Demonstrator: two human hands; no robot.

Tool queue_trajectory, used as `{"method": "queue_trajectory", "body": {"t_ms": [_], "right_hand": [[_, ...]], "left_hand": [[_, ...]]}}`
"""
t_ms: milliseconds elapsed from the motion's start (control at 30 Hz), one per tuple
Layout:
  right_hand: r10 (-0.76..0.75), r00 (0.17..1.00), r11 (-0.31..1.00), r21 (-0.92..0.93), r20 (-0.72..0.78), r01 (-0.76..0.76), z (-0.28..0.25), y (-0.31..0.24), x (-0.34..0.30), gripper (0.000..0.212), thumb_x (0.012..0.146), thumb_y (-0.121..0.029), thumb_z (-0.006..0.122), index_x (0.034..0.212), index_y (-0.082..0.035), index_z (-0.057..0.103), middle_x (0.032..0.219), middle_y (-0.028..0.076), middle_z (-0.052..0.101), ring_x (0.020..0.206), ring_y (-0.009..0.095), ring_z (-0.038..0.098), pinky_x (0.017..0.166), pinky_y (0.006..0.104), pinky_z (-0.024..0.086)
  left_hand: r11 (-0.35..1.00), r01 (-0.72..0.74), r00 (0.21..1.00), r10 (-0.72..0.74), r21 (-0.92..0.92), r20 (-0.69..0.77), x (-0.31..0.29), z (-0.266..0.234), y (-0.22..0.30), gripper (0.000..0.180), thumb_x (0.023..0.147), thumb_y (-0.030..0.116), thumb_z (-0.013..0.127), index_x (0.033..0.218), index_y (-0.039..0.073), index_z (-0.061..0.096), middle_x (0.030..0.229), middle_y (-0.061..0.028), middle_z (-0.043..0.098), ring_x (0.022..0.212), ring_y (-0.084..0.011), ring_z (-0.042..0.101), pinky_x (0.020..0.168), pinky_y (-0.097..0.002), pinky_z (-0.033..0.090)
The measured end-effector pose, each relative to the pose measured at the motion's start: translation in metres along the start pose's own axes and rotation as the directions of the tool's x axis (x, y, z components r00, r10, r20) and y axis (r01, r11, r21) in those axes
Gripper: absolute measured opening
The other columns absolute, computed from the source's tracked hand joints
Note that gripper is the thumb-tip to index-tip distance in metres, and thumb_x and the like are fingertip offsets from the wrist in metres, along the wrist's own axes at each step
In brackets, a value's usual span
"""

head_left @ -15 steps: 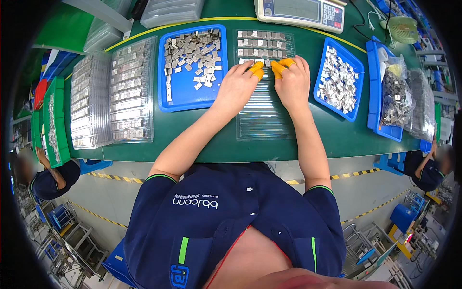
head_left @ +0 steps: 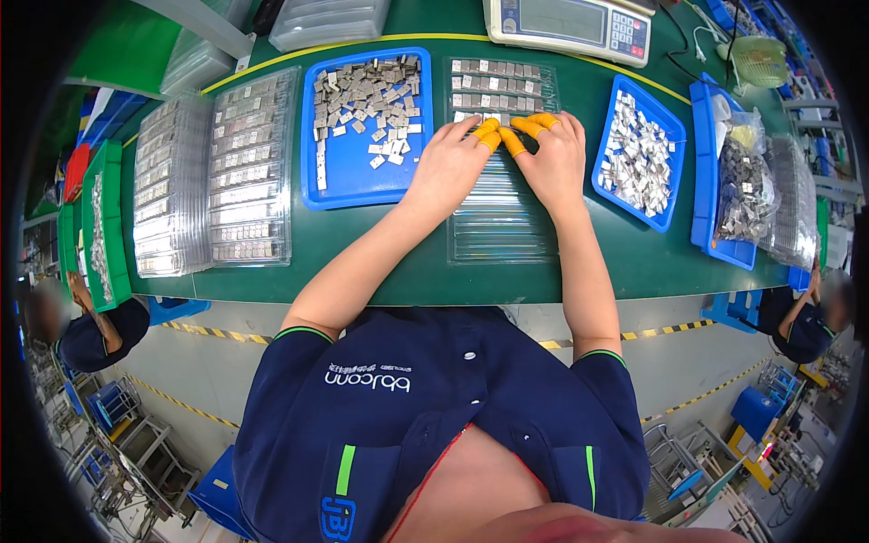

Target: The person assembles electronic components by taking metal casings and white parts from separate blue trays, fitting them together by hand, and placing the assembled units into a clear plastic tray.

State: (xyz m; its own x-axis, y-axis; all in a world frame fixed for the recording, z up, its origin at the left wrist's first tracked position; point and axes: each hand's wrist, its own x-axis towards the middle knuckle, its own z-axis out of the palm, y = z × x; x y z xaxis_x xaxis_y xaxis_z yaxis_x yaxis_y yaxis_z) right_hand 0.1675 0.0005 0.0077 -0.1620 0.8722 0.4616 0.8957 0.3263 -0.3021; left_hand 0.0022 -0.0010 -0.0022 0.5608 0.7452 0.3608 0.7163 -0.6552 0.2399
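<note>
Drawn closer to the left fingertips since the earlier frame, the right hand's yellow-covered thumb tip has shifted leftward. Stacked clear plastic trays (head_left: 195,172) of silver pieces stand left of a blue rectangular plastic tray (head_left: 362,179) holding loose silver metal pieces (head_left: 369,95). Left hand (head_left: 453,165), fingers bunched, and right hand (head_left: 554,158), fingers slightly parted, nearly meet over a clear ridged plastic tray's (head_left: 503,231) third row; I cannot tell whether either grips a piece. Rightward sits a smaller blue tray (head_left: 678,149) of whitish pieces (head_left: 636,154).
</note>
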Motion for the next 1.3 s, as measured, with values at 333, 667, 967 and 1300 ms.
{"method": "queue_trajectory", "body": {"t_ms": [333,667,967,1300], "right_hand": [[0.094,0.995,0.995,0.027,0.031,-0.095,0.004,0.003,0.000,0.017,0.068,-0.015,0.065,0.081,-0.004,0.066,0.084,0.012,0.061,0.090,0.027,0.053,0.091,0.0376,0.034],[0.293,0.956,0.951,0.102,0.001,-0.292,0.006,0.014,0.001,0.015,0.070,0.001,0.058,0.085,0.000,0.060,0.086,0.016,0.058,0.088,0.031,0.053,0.081,0.0389,0.040],[0.103,0.994,0.967,0.233,0.022,-0.106,-0.001,-0.012,-0.006,0.021,0.072,-0.001,0.055,0.093,0.000,0.056,0.096,0.015,0.056,0.096,0.034,0.047,0.088,0.0392,0.035],[0.048,0.999,0.999,-0.004,0.010,-0.048,-0.003,-0.009,-0.001,0.024,0.064,0.001,0.057,0.088,0.000,0.059,0.094,0.013,0.058,0.095,0.029,0.050,0.091,0.0374,0.033]], "left_hand": [[1.000,0.001,1.000,-0.001,0.007,0.002,0.000,-0.001,-0.003,0.023,0.075,0.008,0.050,0.096,0.002,0.057,0.100,-0.0130,0.058,0.106,-0.0258,0.049,0.088,-0.0349,0.040],[1.000,0.008,1.000,-0.008,-0.007,-0.007,-0.001,-0.001,-0.004,0.022,0.075,0.007,0.051,0.095,0.001,0.057,0.100,-0.0136,0.058,0.105,-0.0260,0.049,0.087,-0.0351,0.040],[0.997,0.037,0.997,-0.042,-0.072,-0.069,0.000,0.002,-0.003,0.020,0.070,0.005,0.051,0.087,0.000,0.059,0.090,-0.0141,0.060,0.105,-0.0246,0.050,0.089,-0.0358,0.039],[0.998,0.041,0.998,-0.043,-0.049,-0.050,-0.001,0.000,-0.004,0.020,0.070,0.006,0.051,0.087,0.000,0.059,0.092,-0.0137,0.060,0.104,-0.0246,0.050,0.089,-0.0353,0.040]]}}
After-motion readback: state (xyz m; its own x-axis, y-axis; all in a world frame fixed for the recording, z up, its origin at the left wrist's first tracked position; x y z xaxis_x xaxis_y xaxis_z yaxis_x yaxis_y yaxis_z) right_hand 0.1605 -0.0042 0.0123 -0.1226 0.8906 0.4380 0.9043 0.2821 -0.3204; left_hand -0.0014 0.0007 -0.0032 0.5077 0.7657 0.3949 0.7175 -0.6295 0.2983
